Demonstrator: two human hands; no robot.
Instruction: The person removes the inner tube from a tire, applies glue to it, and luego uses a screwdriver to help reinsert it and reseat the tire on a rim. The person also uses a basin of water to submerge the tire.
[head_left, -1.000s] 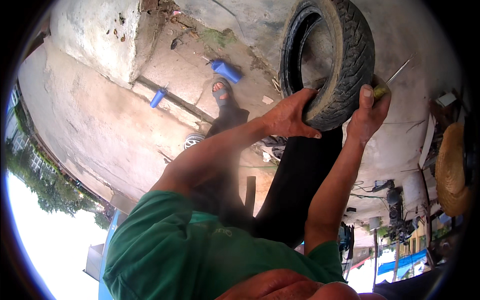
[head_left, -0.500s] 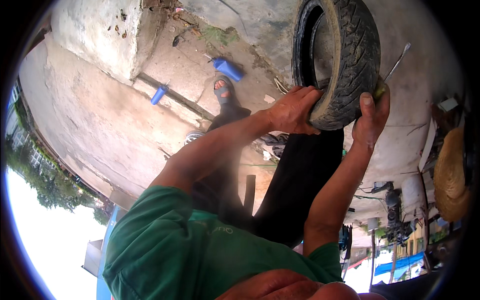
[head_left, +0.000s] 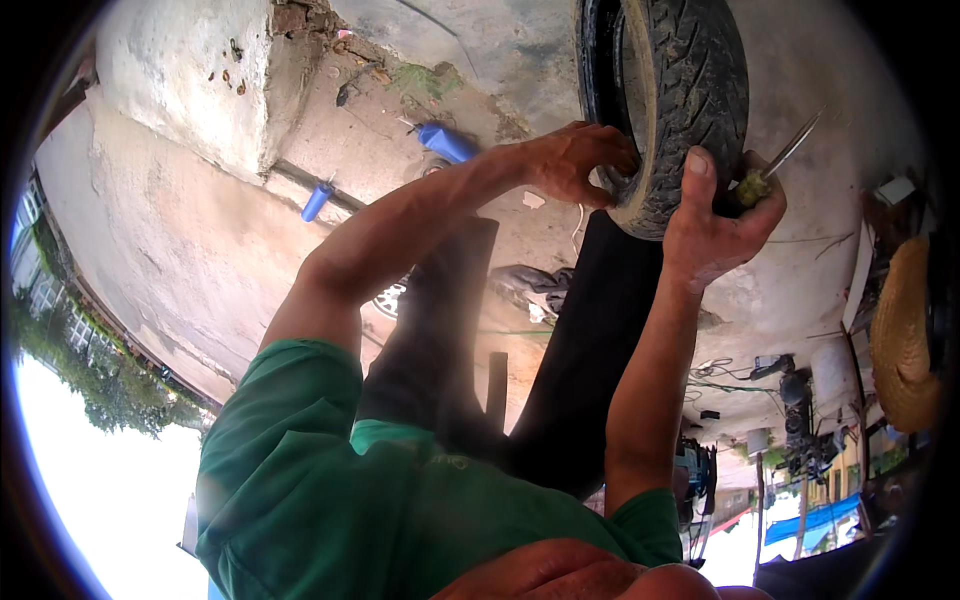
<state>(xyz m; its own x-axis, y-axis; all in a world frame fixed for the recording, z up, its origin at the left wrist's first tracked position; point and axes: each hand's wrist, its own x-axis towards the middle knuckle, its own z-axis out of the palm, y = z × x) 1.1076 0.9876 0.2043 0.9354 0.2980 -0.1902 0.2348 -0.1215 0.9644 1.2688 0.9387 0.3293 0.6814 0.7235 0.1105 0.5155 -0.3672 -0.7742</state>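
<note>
A black tire (head_left: 700, 90) with a dirty, patterned tread stands tilted above my legs at the upper right. My left hand (head_left: 575, 160) has its fingers curled over the near inner edge of the tire, low on its left side. With my right hand (head_left: 715, 235) I grip a yellowish screwdriver handle (head_left: 750, 188) against the tire's right side, thumb lying along the tread; the metal shaft points up and to the right. Part of the left hand's fingertips is hidden inside the tire.
Two blue plastic objects (head_left: 445, 142) lie on the stained concrete floor (head_left: 180, 230) beside a raised concrete block (head_left: 190, 80). A dark cloth (head_left: 530, 282) and a wheel-like piece (head_left: 388, 300) lie near my legs. A straw hat (head_left: 900, 335) and cluttered equipment are at the right.
My left hand has moved up from beneath the tire to its inner edge. My right hand and the tire shifted right, then back left, and more of the screwdriver shows.
</note>
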